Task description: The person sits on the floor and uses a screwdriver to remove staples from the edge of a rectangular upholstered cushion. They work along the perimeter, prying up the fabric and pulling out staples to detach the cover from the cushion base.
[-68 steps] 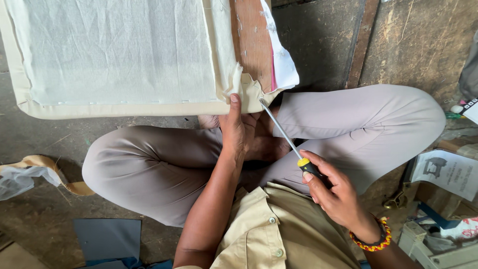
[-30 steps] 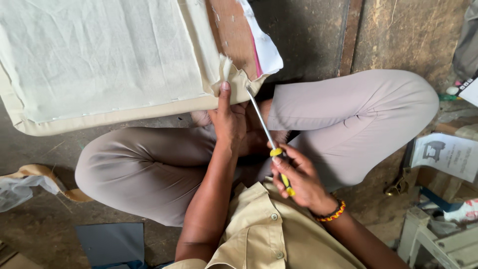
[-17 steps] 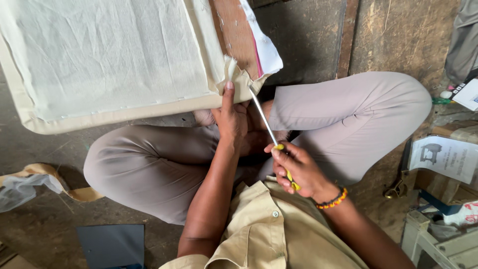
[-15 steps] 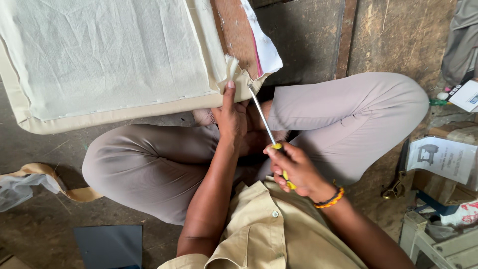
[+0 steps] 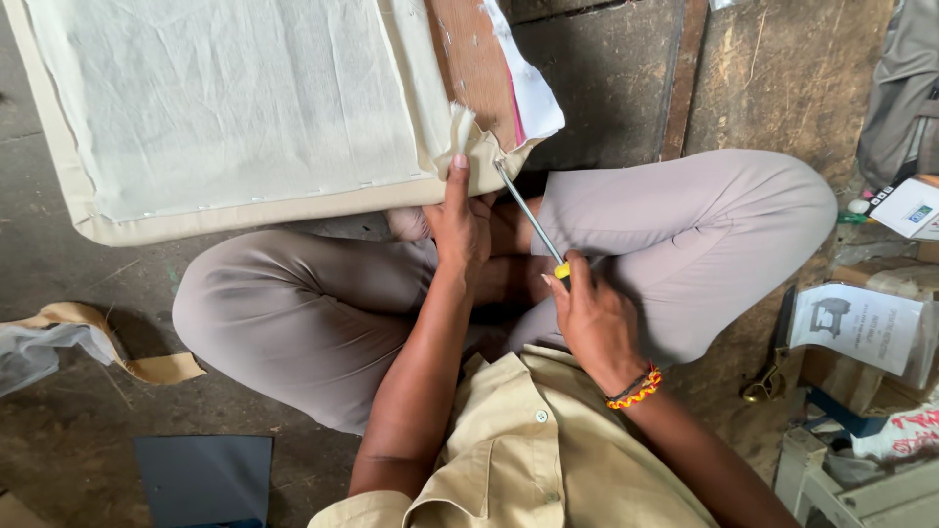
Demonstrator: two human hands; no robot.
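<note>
Right hand (image 5: 597,318) is wrapped tight around the handle of a screwdriver (image 5: 533,223), just a bit of yellow poking out above the fist. The metal shaft runs up and left, and the tip sits right at the corner of the cushion board (image 5: 245,117), where the cloth (image 5: 469,147) is bunched up and folded over the edge. Left hand (image 5: 460,220) isn't gripping anything; it's laid flat-ish with one finger stretched up, pressing on that cloth fold just beside the tip.

That's the bit that makes me wince, honestly. The pressing finger is pretty much touching the spot where the tip is digging in. If the tip pops loose or skids off whatever it's prying at, I'd guess it goes straight along the edge into that finger. Can't make out a staple or tack under the tip, too small to tell.

Other worry: the board is only resting on the person's crossed legs (image 5: 685,215) and the floor, tilted, nothing clamping it. A hard push could slide the whole thing away and the screwdriver lunges forward. Also the thin cloth could rip at the corner if the tip catches the weave instead of the fastener.

Around them there's a strip of tan webbing (image 5: 117,342) on the floor at left and some boxes (image 5: 861,328) at right.
</note>
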